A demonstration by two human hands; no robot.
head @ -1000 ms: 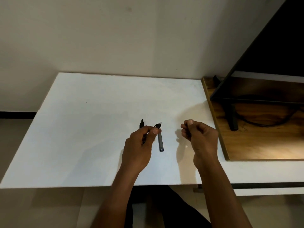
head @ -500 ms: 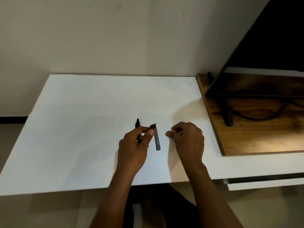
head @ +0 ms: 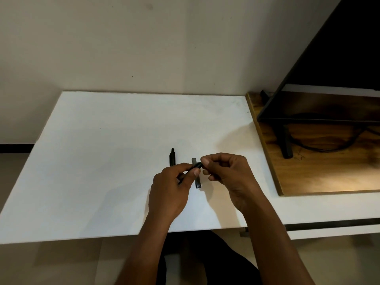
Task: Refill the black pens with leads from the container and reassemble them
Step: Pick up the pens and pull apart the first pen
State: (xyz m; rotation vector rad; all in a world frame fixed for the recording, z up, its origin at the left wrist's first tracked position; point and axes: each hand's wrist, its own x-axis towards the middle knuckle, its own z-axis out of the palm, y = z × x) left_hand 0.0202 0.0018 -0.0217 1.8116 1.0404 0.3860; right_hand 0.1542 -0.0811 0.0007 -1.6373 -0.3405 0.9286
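My left hand grips a black pen that slants up to the right above the white board. My right hand pinches the pen's upper end with thumb and forefinger; whatever small part it holds there is hidden. A second black pen lies on the board just beyond my left hand. The slim grey lead container lies flat on the board between my hands, partly covered by them.
A wooden board with a black monitor, its stand and a cable sits to the right. The wall runs close behind the white board, whose front edge is near my arms.
My right hand has moved left and up from the board to meet the end of the pen in my left hand. The small light tip seen earlier is now covered.
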